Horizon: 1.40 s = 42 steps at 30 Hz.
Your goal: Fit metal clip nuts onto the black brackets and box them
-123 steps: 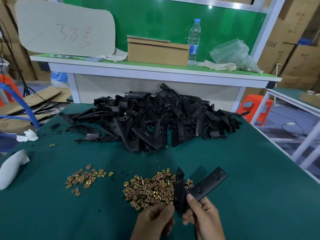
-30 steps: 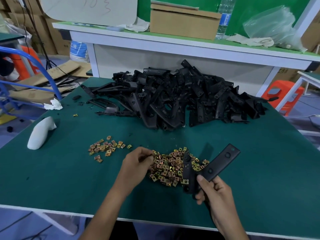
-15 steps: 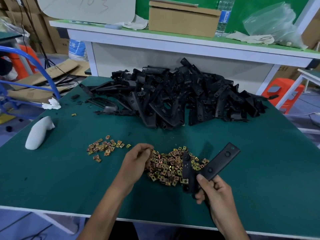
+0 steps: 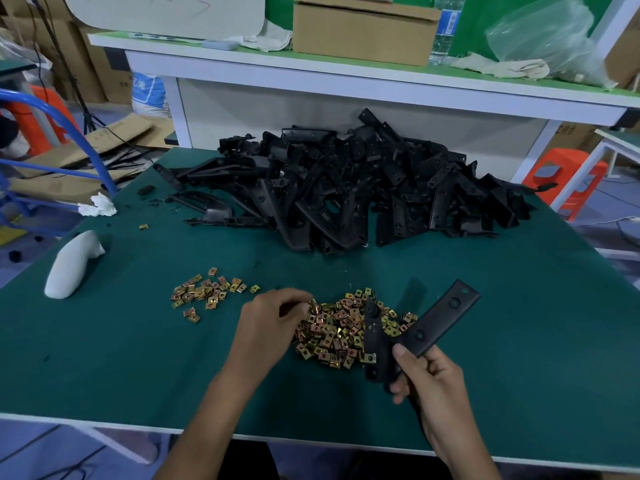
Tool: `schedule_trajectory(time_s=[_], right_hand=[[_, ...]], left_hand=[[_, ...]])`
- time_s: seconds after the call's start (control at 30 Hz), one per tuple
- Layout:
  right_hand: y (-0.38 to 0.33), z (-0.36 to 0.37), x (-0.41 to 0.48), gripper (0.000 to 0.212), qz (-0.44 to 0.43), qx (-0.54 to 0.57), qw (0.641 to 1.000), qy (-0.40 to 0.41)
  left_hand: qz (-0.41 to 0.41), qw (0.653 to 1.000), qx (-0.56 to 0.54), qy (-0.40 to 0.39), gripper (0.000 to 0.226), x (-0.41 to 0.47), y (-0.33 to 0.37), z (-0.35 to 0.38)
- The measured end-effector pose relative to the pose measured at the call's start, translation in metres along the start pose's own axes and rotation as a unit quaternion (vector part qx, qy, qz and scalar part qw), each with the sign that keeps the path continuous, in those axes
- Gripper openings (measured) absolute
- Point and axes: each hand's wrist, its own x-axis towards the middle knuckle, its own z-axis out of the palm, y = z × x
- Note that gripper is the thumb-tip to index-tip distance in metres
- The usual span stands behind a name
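Note:
My right hand (image 4: 427, 382) grips a black V-shaped bracket (image 4: 436, 318) by its bend, holding it just above the green table (image 4: 519, 341). Under it lies a heap of brass-coloured clip nuts (image 4: 337, 332). My left hand (image 4: 268, 325) sits at the heap's left edge, its curled fingertips pinching among the nuts; whether a nut is between them is hidden. A smaller scatter of clip nuts (image 4: 206, 292) lies further left. A big pile of black brackets (image 4: 346, 188) fills the far half of the table.
A white moulded object (image 4: 71, 266) lies at the table's left edge, with a white crumpled scrap (image 4: 98, 206) behind it. On the shelf behind stand a cardboard box (image 4: 363, 27), a water bottle (image 4: 443, 29) and a plastic bag (image 4: 547, 36). Orange stool (image 4: 562, 180) at right.
My left hand has reached from beside my right hand out to the left edge of the nut heap and curled its fingers into the nuts. The bracket stays in my right hand.

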Motion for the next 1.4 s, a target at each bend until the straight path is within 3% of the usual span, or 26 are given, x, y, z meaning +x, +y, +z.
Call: schedule_trajectory(time_s=[0.17,0.37,0.5,0.67,0.73,0.97,1.07,1.2,1.3,1.4], right_hand=[[0.0,0.0,0.0,0.015,0.003,0.004,1.0,-0.001],[-0.001,0.0,0.0,0.017,0.005,0.006,1.0,-0.003],[-0.001,0.001,-0.001,0.014,0.006,0.01,1.0,-0.001],[-0.002,0.0,-0.001,0.015,0.004,0.008,1.0,-0.005],[-0.001,0.0,0.0,0.014,0.004,0.007,1.0,-0.005],[-0.002,0.0,0.0,0.014,0.0,0.012,1.0,-0.002],[0.0,-0.001,0.001,0.017,-0.001,0.011,1.0,-0.002],[0.0,0.0,0.001,0.017,-0.001,0.009,1.0,-0.007],[0.0,-0.001,0.002,0.017,-0.002,0.005,1.0,-0.005],[0.001,-0.003,0.002,0.015,-0.001,0.001,1.0,-0.004]], left_hand=[[0.018,0.994,0.002,0.108,0.044,0.008,0.0,0.001],[0.04,0.975,0.216,-0.011,0.021,0.02,-0.013,0.017],[0.027,0.969,0.245,-0.034,0.016,0.033,-0.014,0.016],[0.026,0.936,0.348,-0.039,0.029,0.051,-0.02,0.008],[0.026,0.935,0.353,-0.037,0.033,0.055,-0.021,0.01],[0.029,0.937,0.321,-0.135,0.008,0.067,-0.025,0.018],[0.022,0.956,0.264,-0.129,0.007,0.063,-0.019,0.018],[0.004,0.993,0.07,-0.092,0.015,0.044,0.002,0.012],[-0.037,0.992,-0.053,-0.105,0.019,0.021,0.02,0.016],[-0.117,0.968,-0.195,-0.111,0.015,-0.002,0.032,0.026]])
